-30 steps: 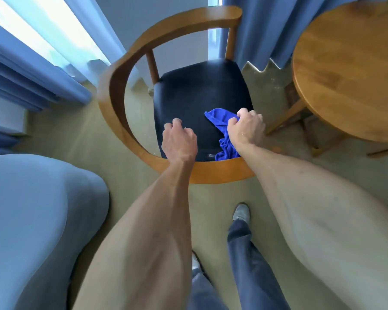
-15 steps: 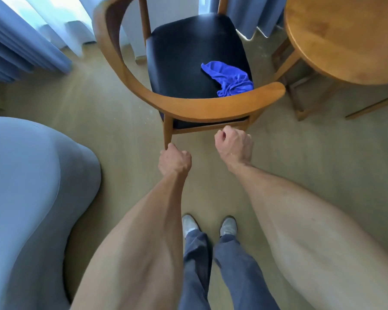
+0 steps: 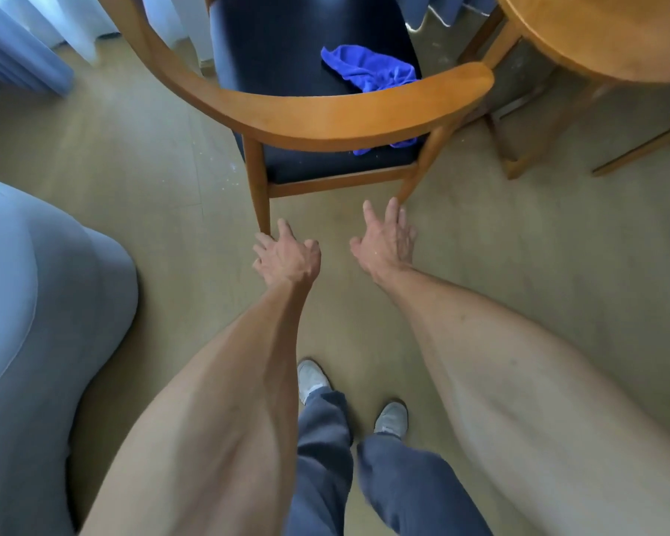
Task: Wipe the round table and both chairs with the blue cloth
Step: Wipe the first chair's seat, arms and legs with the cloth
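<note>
The blue cloth lies crumpled on the right side of the dark seat of a wooden chair with a curved backrest, which faces away from me. Part of the cloth shows under the backrest. Both my hands hang in the air below the chair's back legs and hold nothing. My left hand has loosely spread fingers close to the left back leg. My right hand has its fingers stretched out near the right back leg. The round wooden table stands at the upper right.
A grey-blue upholstered piece of furniture fills the left side. Blue curtains hang at the upper left and behind the chair. My feet stand on beige carpet. The table's legs stand right of the chair.
My right hand let go of the blue cloth, which stays on the seat. Both hands drew back from the chair toward me and their fingers have uncurled.
</note>
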{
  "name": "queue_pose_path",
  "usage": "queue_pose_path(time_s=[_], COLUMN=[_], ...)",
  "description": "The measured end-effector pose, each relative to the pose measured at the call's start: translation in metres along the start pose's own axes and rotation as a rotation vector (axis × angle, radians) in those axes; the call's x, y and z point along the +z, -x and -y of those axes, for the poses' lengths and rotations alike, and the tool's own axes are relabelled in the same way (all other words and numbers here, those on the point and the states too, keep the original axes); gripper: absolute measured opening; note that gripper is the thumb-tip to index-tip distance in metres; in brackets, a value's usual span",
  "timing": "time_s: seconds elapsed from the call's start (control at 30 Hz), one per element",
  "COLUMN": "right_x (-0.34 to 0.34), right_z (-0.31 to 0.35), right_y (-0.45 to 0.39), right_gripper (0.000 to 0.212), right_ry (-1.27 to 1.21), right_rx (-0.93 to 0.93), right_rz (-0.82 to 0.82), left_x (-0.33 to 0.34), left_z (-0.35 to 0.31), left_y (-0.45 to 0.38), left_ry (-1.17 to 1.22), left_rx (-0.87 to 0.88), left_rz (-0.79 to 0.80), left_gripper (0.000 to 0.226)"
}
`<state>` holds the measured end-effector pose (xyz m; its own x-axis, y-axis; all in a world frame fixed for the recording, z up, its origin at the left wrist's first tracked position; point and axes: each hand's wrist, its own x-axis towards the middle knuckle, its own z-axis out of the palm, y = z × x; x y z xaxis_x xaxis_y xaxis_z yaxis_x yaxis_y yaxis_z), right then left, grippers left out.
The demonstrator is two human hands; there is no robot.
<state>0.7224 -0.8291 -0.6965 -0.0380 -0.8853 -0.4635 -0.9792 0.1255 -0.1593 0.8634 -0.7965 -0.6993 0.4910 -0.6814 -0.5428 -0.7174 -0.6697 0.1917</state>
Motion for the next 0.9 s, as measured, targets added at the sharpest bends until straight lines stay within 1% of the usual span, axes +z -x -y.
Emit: queue_pose_path(time_s=[0.1, 0.23, 0.3, 0.37, 0.43, 0.5, 0.53, 0.57, 0.6, 0.67, 0.7, 0.73, 0.77, 0.8, 0.87, 0.9], right_x=[0.004, -0.007, -0.020, -0.031, -0.040, -0.045, -0.044, -0.044, -0.041, -0.036, -0.030, -0.023, -0.016, -0.009, -0.003, -0.003], right_z=[0.002, 0.018, 0.028, 0.037, 0.037, 0.034, 0.031, 0.029, 0.026, 0.023, 0.023, 0.025, 0.027, 0.028, 0.023, 0.021], right_y=[-0.023, -0.064, -0.087, -0.110, -0.133, -0.156, -0.168, -0.178, -0.189, -0.215, -0.226, -0.238, -0.247, -0.256, -0.262, -0.262], right_gripper=[0.068, 0.054, 0.039, 0.030, 0.024, 0.016, 0.016, 0.021, 0.025, 0.026, 0.035, 0.044, 0.050, 0.054, 0.058, 0.058], right_ry=[-0.035, -0.071, -0.096, -0.126, -0.180, -0.261, -0.296, -0.284, -0.250, -0.238, -0.226, -0.198, -0.131, -0.072, -0.038, -0.036], right_rx=[-0.068, -0.113, -0.091, -0.068, -0.069, -0.086, -0.102, -0.120, -0.123, -0.073, -0.021, 0.043, 0.075, 0.081, 0.068, 0.054], right_rz=[-0.117, -0.270, -0.405, -0.517, -0.579, -0.587, -0.572, -0.543, -0.517, -0.587, -0.625, -0.619, -0.608, -0.601, -0.648, -0.672], left_x=[0.011, 0.010, 0.006, 0.003, 0.010, 0.025, 0.035, 0.045, 0.059, 0.082, 0.097, 0.112, 0.127, 0.140, 0.158, 0.165], left_z=[-0.006, -0.014, -0.023, -0.032, -0.037, -0.039, -0.042, -0.045, -0.048, -0.053, -0.052, -0.050, -0.047, -0.042, -0.032, -0.028], left_y=[-0.011, -0.031, -0.047, -0.063, -0.080, -0.099, -0.109, -0.117, -0.128, -0.145, -0.151, -0.157, -0.164, -0.172, -0.183, -0.185], left_ry=[0.031, 0.044, 0.079, 0.124, 0.132, 0.137, 0.145, 0.156, 0.169, 0.211, 0.229, 0.232, 0.226, 0.224, 0.256, 0.284], left_rx=[0.052, 0.060, -0.026, -0.141, -0.198, -0.211, -0.199, -0.176, -0.139, -0.051, -0.021, -0.009, -0.014, -0.025, -0.067, -0.100], left_rz=[-0.030, -0.083, -0.160, -0.192, -0.118, -0.054, -0.068, -0.111, -0.197, -0.404, -0.477, -0.504, -0.526, -0.534, -0.569, -0.595], left_gripper=[0.067, 0.068, 0.057, 0.038, 0.023, 0.024, 0.023, 0.021, 0.020, 0.018, 0.014, 0.010, 0.014, 0.024, 0.041, 0.045])
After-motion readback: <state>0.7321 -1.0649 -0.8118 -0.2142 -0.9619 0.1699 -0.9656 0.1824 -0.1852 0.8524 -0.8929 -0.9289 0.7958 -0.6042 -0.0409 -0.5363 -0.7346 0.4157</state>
